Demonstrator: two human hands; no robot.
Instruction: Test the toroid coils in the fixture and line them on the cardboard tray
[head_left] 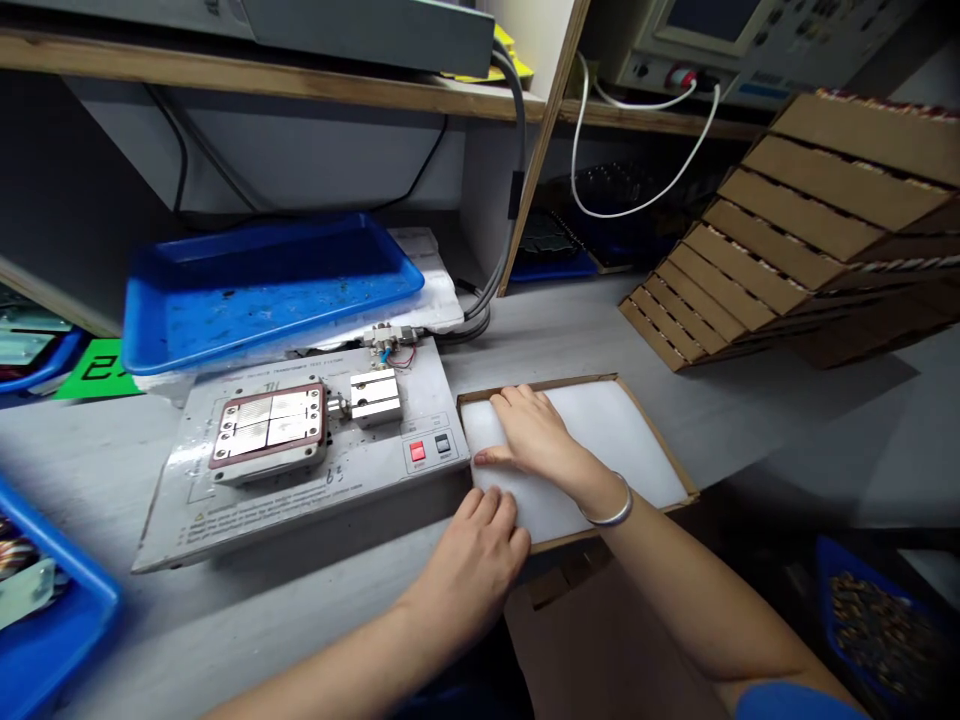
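My right hand point(534, 432) lies flat on a white foam sheet point(622, 450), which sits in a shallow cardboard tray point(577, 381). A silver bangle point(615, 506) circles my right wrist. My left hand point(480, 565) rests at the front edge of the foam, with its fingers curled against it. To the left of the tray stands a grey test fixture plate point(375, 490) holding a copper-framed square module point(268, 432), a metal clamp block point(375, 397), and a red button point(417, 451) beside a black one point(442, 444).
A blue plastic tray point(270, 290) lies behind the fixture, and a blue bin point(52, 600) sits at the lower left. A stepped cardboard rack point(780, 240) stands at the right. A wooden shelf point(262, 85) with instruments and cables runs overhead. Below right is a blue container of small parts point(877, 630).
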